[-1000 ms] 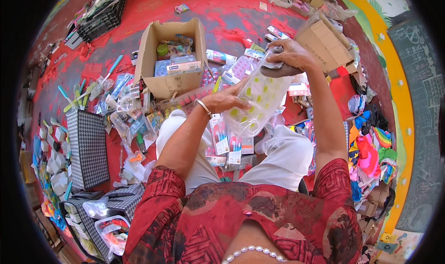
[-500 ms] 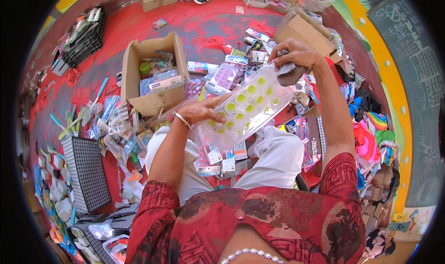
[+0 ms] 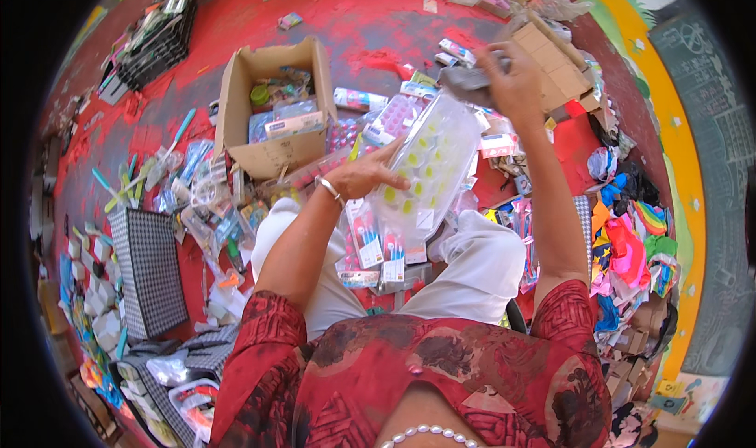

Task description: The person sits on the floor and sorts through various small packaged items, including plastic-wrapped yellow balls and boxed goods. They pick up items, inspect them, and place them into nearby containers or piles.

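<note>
My left hand (image 3: 367,174) grips the left edge of a clear plastic ice cube tray (image 3: 435,155) with yellow-green cells, thumb on top. The tray slants over my lap, its far end up and to the right. In my right hand (image 3: 516,84), blurred by motion, is a bunched grey cloth (image 3: 465,84) at the tray's far end; whether it touches the tray I cannot tell. Below the tray, packs of what look like toothbrushes (image 3: 367,239) lie between my knees. Beyond it is a pink tray with round cells (image 3: 394,119).
An open cardboard box (image 3: 276,159) holding packaged goods stands ahead to the left. Nearer on that side is a checked black-and-white box (image 3: 147,275) beside loose utensils. A black basket (image 3: 164,50) sits far left. Colourful cloths (image 3: 628,247) are heaped at right, near another cardboard box (image 3: 549,62).
The ice cube tray has turned steeper, its far end swinging up and left. My right hand with the cloth has moved farther away, over that end. My left hand keeps its hold.
</note>
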Demonstrator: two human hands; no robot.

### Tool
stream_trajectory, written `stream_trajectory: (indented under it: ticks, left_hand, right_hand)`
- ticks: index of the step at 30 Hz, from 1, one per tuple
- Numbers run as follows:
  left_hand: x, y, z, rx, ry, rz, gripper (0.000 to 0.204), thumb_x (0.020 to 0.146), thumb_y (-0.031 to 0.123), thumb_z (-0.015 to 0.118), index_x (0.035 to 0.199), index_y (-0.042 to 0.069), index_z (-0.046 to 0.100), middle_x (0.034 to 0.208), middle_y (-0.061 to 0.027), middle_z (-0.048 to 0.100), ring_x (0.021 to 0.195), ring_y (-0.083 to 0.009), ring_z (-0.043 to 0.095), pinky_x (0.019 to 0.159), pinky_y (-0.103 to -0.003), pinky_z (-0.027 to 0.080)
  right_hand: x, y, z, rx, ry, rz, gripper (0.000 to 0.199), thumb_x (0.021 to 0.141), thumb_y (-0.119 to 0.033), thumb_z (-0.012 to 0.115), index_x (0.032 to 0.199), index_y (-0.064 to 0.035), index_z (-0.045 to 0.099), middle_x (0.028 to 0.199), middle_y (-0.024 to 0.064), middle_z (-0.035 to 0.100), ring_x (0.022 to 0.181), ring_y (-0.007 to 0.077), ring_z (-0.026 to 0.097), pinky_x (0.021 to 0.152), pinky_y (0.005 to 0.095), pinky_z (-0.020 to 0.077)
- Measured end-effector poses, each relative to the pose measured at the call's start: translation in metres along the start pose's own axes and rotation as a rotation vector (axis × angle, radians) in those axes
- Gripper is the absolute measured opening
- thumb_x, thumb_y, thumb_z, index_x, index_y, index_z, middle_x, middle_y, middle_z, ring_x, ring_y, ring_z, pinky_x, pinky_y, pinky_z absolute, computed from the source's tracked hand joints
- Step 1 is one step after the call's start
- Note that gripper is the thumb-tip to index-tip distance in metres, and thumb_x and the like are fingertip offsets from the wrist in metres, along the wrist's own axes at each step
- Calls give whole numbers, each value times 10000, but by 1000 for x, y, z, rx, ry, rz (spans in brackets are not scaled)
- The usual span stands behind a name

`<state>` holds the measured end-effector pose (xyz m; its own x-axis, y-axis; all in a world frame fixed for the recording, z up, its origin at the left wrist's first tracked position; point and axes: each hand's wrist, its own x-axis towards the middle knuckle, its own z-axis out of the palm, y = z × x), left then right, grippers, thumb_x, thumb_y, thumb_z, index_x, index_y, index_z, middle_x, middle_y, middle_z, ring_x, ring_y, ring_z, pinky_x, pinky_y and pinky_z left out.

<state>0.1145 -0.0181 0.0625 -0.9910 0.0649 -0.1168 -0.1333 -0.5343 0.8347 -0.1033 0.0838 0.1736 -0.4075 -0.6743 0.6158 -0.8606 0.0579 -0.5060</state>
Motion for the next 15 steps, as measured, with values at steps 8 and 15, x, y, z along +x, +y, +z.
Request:
stream_trajectory:
  ticks: [8, 15]
  left_hand:
    - [-8, -4, -6, 11, 39, 156, 861, 595, -4, 686, 1362, 38, 296, 1243, -57, 468, 1110, -162, 457, 958, -292, 357]
    - [-3, -6, -9, 200, -28, 40, 916, 585, 5, 671, 1391, 35, 236, 1295, -64, 413, 1193, -167, 371, 1018, -293, 270]
  right_hand:
    - [-14, -31, 55, -247, -650, -241, 157, 638, -37, 631, 786, -84, 609, 826, 101, 559, 827, 283, 549, 729, 373, 459]
    - [-15, -23, 62, -192, -966, -326, 194, 679, -134, 553, 848, -127, 648, 901, 103, 615, 874, 292, 579, 756, 392, 474]
